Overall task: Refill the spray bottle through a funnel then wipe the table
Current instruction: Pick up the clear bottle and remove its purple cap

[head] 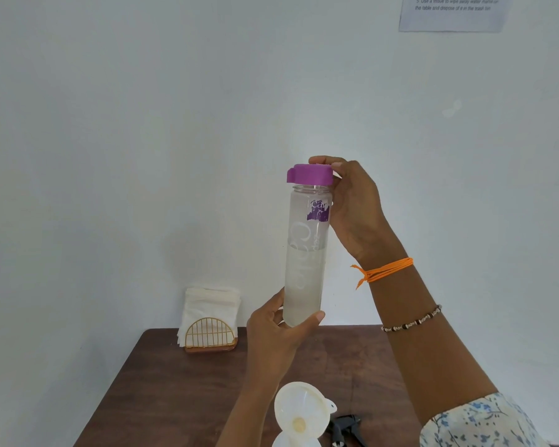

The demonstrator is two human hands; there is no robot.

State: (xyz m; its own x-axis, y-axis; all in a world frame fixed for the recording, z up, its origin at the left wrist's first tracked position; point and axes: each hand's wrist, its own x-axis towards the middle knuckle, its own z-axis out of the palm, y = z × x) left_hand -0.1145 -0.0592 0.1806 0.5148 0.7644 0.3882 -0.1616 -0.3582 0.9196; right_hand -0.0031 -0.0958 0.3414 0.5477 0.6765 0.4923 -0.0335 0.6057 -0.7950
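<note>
at about 8 o'clock, on the far left of the dark brown wooden table (162, 391), a gold wire napkin holder on a wooden base (211, 333) holds a stack of white paper tissues (210, 304) standing upright against the wall; these are likely meant for the wiping step.

just below centre, the left hand (276, 330) grips the bottom of the tall clear plastic water bottle with a purple label (307, 253), fingers behind and thumb across the front. the bottle is raised upright in the air above the table, and its cloudy water reaches a little over halfway up.

at 6 o'clock, a white plastic funnel (300, 411) sits in the mouth of what seems to be the spray bottle, almost wholly cut off by the bottom edge. only its pale centre shows; whether it holds liquid cannot be told. just to its right lies a black trigger spray head (346, 425), off the bottle.

right of centre, the right hand (352, 201) has its fingertips curled round the purple screw cap (309, 173) at the bottle top.

risks, as a judgement: a low one-handed grip could let the bottle tip once the cap frees; a fast pour might overflow or tilt the funnel, wetting the table; the freed cap might drop.
</note>
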